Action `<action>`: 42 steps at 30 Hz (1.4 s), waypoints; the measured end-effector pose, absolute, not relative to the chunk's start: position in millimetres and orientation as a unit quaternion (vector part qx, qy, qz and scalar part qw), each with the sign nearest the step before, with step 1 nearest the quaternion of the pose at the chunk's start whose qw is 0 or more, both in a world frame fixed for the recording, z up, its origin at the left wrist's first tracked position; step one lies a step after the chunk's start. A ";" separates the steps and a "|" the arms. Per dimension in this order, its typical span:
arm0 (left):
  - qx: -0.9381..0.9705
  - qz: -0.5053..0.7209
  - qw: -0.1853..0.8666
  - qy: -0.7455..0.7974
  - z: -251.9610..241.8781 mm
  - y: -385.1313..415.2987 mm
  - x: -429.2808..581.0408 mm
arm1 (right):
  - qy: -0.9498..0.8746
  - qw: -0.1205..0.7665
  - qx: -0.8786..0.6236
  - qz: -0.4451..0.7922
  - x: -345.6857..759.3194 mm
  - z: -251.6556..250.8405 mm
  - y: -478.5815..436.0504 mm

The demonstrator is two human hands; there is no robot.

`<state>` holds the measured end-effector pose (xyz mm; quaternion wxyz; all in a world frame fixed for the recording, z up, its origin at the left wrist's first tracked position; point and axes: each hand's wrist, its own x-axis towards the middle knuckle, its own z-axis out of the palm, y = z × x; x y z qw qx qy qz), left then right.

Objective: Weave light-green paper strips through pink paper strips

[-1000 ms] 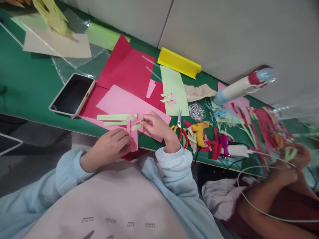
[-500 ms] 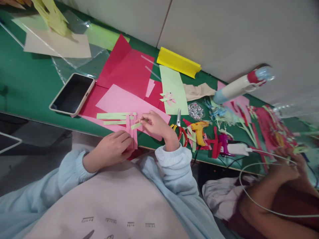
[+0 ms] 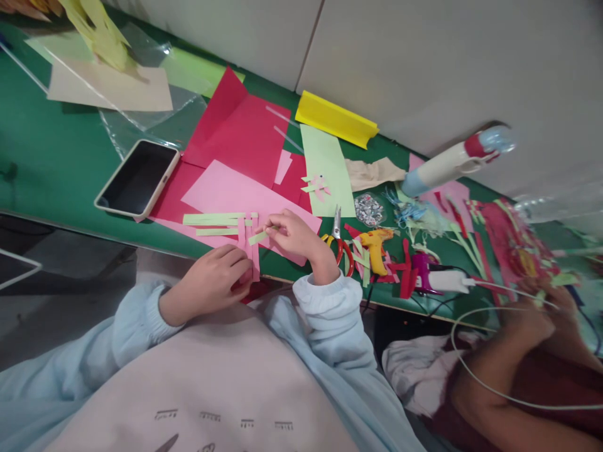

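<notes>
Pale green paper strips (image 3: 214, 220) lie crossed with upright pink paper strips (image 3: 255, 251) at the table's front edge. My left hand (image 3: 219, 276) has its fingers curled together at the lower end of a pink strip; the exact grip is partly hidden. Between the thumb and fingers of my right hand (image 3: 296, 237) a short green paper strip (image 3: 257, 238) is pinched, its free end lying over the pink ones. Under the woven strips is a pink paper sheet (image 3: 221, 182). Red-handled scissors (image 3: 337, 229) rest just right of my right hand.
A phone (image 3: 137, 177) lies left of the red paper (image 3: 245, 129). Rightward are a small woven paper fish (image 3: 318, 184), a bead container (image 3: 369, 209), a yellow glue gun (image 3: 375, 245) and a tilted bottle (image 3: 452, 163). A co-worker's hands (image 3: 541, 314) work at the far right.
My hands and the strips stay almost in place. The co-worker's hands at the far right have shifted slightly.
</notes>
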<state>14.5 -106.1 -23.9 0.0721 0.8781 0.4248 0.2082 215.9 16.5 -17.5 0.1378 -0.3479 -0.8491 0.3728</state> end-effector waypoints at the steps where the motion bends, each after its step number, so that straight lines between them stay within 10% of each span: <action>1: 0.880 0.206 0.068 0.423 -24.6 -106.1 14.0 | -0.849 0.137 -0.348 0.373 216.0 -17.7 16.6; 25: 0.679 0.311 -0.023 0.665 -15.4 -96.5 -2.6 | -0.863 0.164 -0.402 0.256 209.8 -21.0 19.9; 42: 0.812 0.313 -0.006 0.493 -14.2 -101.6 13.2 | -0.874 0.109 -0.445 0.163 191.2 -25.1 14.5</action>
